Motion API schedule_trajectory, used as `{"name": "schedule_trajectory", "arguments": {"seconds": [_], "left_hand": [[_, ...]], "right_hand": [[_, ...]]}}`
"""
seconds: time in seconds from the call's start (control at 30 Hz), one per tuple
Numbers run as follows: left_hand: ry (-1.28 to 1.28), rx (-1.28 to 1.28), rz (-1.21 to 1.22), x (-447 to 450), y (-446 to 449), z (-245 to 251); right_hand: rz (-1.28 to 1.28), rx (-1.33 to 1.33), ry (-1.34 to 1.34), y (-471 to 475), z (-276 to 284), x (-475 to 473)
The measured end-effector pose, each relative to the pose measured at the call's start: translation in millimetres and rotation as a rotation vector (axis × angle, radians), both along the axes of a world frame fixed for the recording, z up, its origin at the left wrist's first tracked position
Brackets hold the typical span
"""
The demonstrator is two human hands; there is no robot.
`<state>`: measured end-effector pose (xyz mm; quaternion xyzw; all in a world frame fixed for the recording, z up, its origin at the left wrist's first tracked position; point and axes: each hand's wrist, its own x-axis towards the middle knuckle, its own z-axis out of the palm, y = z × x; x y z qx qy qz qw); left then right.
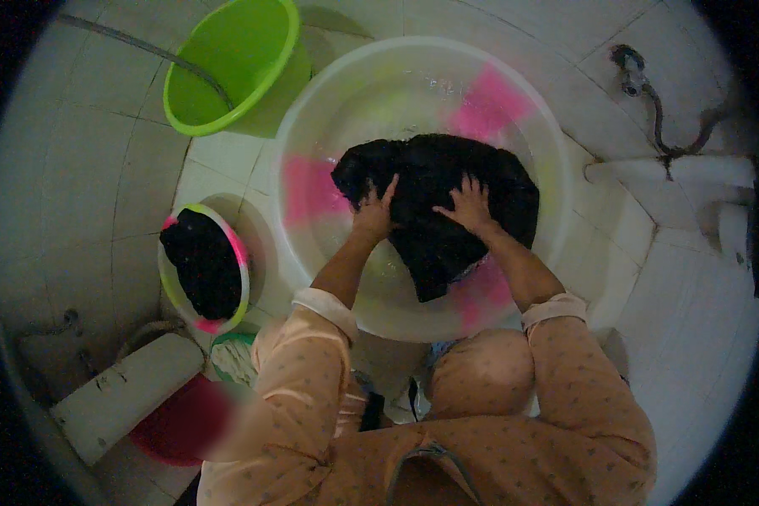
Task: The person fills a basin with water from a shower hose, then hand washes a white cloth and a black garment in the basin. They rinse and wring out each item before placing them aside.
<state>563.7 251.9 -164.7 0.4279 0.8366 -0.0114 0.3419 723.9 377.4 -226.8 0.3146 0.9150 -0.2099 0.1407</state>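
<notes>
A large translucent plastic basin (420,47) with pink and yellow patches stands before me on the floor. Black wet cloth (443,190), perhaps a garment, lies spread in shallow water inside it. My left hand (374,212) rests on the cloth's left part, its fingers spread and partly sunk against the fabric. Flat on the right part of the same cloth lies my right hand (471,201), fingers apart. Neither hand grips the fabric, as far as can be seen.
A green bucket (281,69) with a hose (145,45) in it stands at the upper left. Below it, a small basin (245,303) holds more black cloth (207,269). A red tub (180,420) sits lower left. A tap with a hose (634,81) is on the right wall.
</notes>
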Motion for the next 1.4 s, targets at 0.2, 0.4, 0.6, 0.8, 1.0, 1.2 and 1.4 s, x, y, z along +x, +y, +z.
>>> {"name": "schedule_trajectory", "arguments": {"seconds": [0.2, 0.4, 0.6, 0.8, 1.0, 1.2, 1.4], "left_hand": [[0.187, 0.077, -0.205, 0, 11, -86], [0.168, 0.085, -0.147, -7, 17, -138], [0.259, 0.113, -0.186, -12, 18, -134], [0.062, 0.138, -0.162, -31, 25, -60], [-0.135, 0.511, 0.262, -45, 42, 17], [-0.087, 0.541, 0.125, -40, 72, 16], [0.057, 0.262, -0.424, -32, 5, -8]], "right_hand": [[0.024, -0.077, -0.161, 25, -52, -1], [-0.072, -0.089, -0.122, 49, -131, -4], [0.001, -0.054, -0.001, 62, -128, -16], [-0.159, -0.139, 0.756, 76, 18, 10], [-0.318, 0.013, 0.462, 100, 34, -10], [-0.248, -0.350, 0.156, 48, 66, -59], [0.518, -0.033, 0.193, -20, 86, -8]]}}
